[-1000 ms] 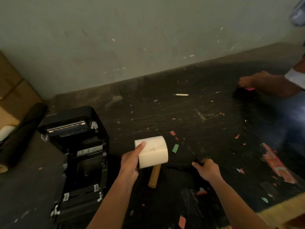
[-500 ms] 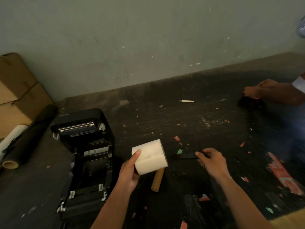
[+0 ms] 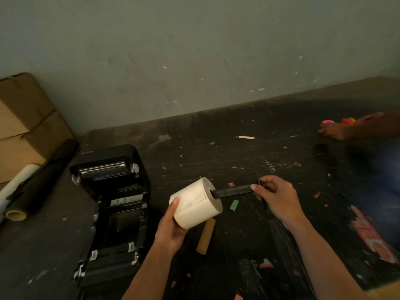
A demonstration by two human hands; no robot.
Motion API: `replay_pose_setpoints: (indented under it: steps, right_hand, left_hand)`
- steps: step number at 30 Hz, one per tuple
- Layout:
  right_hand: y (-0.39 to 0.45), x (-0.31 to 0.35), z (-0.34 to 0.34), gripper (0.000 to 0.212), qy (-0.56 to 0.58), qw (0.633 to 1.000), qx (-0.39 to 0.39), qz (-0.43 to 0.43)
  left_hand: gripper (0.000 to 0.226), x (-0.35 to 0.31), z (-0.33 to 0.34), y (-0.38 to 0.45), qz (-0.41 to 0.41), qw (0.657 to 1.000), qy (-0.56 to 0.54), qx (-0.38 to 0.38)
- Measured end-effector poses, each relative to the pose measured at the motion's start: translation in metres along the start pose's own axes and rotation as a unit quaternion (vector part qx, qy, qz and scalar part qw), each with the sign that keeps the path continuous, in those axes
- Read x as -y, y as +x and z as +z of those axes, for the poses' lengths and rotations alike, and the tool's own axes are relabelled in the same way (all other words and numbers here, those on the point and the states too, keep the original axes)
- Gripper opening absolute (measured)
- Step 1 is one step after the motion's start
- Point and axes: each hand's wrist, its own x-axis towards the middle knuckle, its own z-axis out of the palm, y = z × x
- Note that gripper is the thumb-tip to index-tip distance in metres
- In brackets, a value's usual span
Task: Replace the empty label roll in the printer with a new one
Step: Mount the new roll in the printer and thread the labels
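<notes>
My left hand [image 3: 171, 227] grips a full white label roll [image 3: 195, 203] above the dark table, its core hole facing right. My right hand [image 3: 278, 197] pinches a black spindle bar [image 3: 234, 190] by its right end; the bar's left tip sits in the mouth of the roll's core. The black label printer [image 3: 112, 204] stands open at the left with its lid tipped back and its roll bay bare. A bare brown cardboard core [image 3: 205, 237] lies on the table just below the roll.
Cardboard boxes [image 3: 23, 124], a black roll [image 3: 43, 178] and a white roll [image 3: 15, 187] lie at the far left. Another person's hand [image 3: 337, 129] rests at the far right by pink and orange items. Paper scraps litter the dark table [image 3: 238, 156]; a wall rises behind.
My right hand picked the black spindle bar off the table and brought its tip to the roll's core. My left hand turned the roll so its hole faces right.
</notes>
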Motion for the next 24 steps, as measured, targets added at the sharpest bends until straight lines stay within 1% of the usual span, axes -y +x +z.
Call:
replay_pose_setpoints:
  steps: [5, 12, 16, 21, 24]
  right_hand:
    - [0.001, 0.003, -0.004, 0.032, -0.012, 1.000, 0.008, -0.017]
    - [0.009, 0.009, -0.012, 0.028, -0.007, 0.999, 0.024, -0.046]
    - [0.012, 0.013, -0.017, 0.026, -0.026, 0.997, 0.031, -0.064]
    - [0.013, 0.008, -0.014, 0.021, -0.050, 0.995, 0.043, -0.075]
    - [0.015, 0.006, -0.008, 0.022, -0.053, 0.995, 0.054, -0.072]
  left_hand:
    - [0.066, 0.001, 0.003, 0.001, -0.006, 1.000, 0.019, 0.013]
    - [0.063, 0.000, 0.009, 0.003, -0.011, 0.998, 0.055, 0.022]
    - [0.054, 0.000, 0.012, 0.004, -0.008, 0.998, 0.057, 0.036]
    - [0.041, -0.003, 0.021, 0.002, 0.008, 0.996, 0.084, 0.018]
    - [0.035, -0.006, 0.028, -0.001, 0.016, 0.994, 0.106, 0.020]
